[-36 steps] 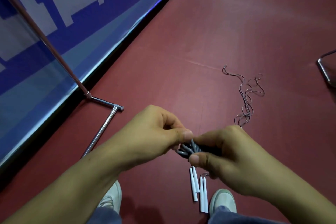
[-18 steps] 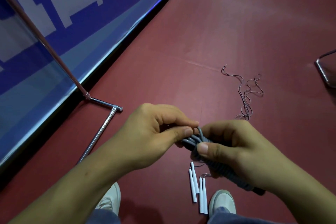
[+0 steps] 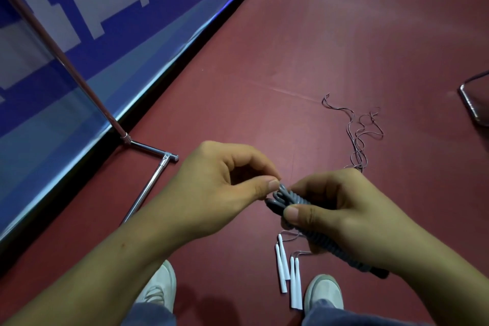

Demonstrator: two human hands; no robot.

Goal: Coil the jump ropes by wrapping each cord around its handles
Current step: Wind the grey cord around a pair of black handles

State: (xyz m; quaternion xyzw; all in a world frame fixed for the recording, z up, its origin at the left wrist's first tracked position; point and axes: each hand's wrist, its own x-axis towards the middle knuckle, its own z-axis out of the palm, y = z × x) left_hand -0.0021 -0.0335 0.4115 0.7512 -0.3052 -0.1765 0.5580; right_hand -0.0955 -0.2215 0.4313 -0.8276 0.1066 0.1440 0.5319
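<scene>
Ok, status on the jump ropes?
Right hand grips grey coiled rope. Left hand pinches its end. White handles on floor, thin cord uncoiled.

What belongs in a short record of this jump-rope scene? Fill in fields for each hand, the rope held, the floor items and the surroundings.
Held: grey rope bundle, cord wound in tight coils
Left hand: pinches the cord at the bundle's top end
Right hand: grips the bundle's middle
Floor: four white handles, thin loose cord
Surroundings: metal stand, blue banner
</scene>
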